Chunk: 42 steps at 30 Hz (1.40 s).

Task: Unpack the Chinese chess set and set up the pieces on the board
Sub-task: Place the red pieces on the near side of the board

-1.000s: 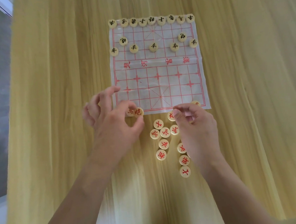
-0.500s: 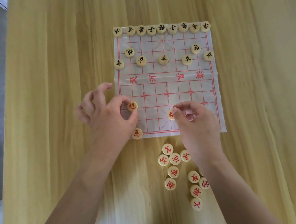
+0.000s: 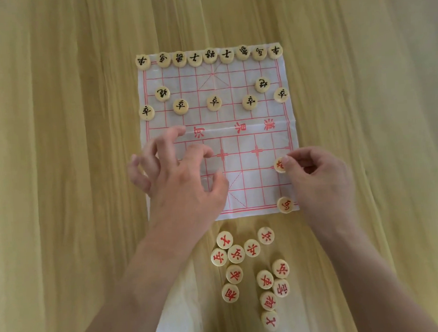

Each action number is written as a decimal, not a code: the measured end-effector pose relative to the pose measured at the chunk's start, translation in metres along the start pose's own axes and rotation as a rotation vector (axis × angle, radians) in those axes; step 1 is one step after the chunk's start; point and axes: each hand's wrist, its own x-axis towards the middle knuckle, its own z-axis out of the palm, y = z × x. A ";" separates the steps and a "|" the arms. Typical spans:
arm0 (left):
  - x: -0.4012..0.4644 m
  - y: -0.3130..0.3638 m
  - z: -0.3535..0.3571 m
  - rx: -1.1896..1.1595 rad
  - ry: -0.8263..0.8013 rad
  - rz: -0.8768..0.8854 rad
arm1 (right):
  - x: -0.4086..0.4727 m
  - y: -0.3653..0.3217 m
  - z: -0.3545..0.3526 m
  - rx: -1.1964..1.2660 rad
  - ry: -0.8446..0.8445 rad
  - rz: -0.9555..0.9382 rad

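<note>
Two bare hands work over the wooden table (image 3: 61,174) and thin paper board (image 3: 252,189). Left hand (image 3: 180,183) hovers released, fingers spread; right hand (image 3: 322,178) pinches a red piece (image 3: 278,164) at its fingertips. Loose red pieces (image 3: 251,268) lie between the wrists. A dragging palm could likely shift the sheet and scatter the black pieces (image 3: 214,102) beyond both hands.

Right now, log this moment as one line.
right hand: pinches red-lettered round wooden piece over white paper board | left hand: open, spread | loose red pieces: table
</note>
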 end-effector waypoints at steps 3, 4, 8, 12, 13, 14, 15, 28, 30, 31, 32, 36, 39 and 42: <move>0.002 0.004 0.002 -0.013 0.008 -0.014 | 0.001 0.002 0.003 -0.065 -0.003 -0.048; 0.002 0.004 0.002 -0.010 0.004 -0.014 | 0.001 0.002 0.004 -0.084 0.003 -0.067; 0.002 0.003 0.001 0.010 -0.001 -0.011 | 0.003 0.006 0.007 -0.153 0.013 -0.109; -0.001 0.006 0.001 0.002 0.013 -0.018 | 0.001 0.006 0.003 -0.168 0.038 -0.116; -0.002 0.007 0.000 -0.001 0.017 -0.011 | 0.000 0.006 0.001 -0.150 0.052 -0.116; -0.004 0.008 0.000 -0.005 0.021 -0.002 | 0.000 0.005 -0.002 -0.130 0.068 -0.117; -0.006 0.010 0.000 -0.010 0.023 0.008 | -0.001 0.004 -0.005 -0.111 0.082 -0.120; -0.057 0.012 0.003 -0.015 -0.060 0.095 | -0.059 0.030 -0.013 -0.104 0.058 -0.172; -0.067 0.012 0.003 -0.013 -0.059 0.096 | -0.070 0.035 -0.015 -0.108 0.062 -0.174; -0.073 0.012 0.004 -0.012 -0.066 0.100 | -0.075 0.039 -0.017 -0.114 0.057 -0.169; -0.078 0.011 0.004 -0.011 -0.072 0.107 | -0.080 0.042 -0.019 -0.122 0.051 -0.164; -0.103 0.007 0.004 -0.019 -0.091 0.141 | -0.100 0.055 -0.025 -0.171 -0.010 -0.158; -0.120 0.005 0.006 -0.023 -0.099 0.172 | -0.113 0.064 -0.031 -0.201 -0.054 -0.144; -0.133 0.005 0.009 -0.020 -0.120 0.184 | -0.122 0.072 -0.035 -0.210 -0.086 -0.131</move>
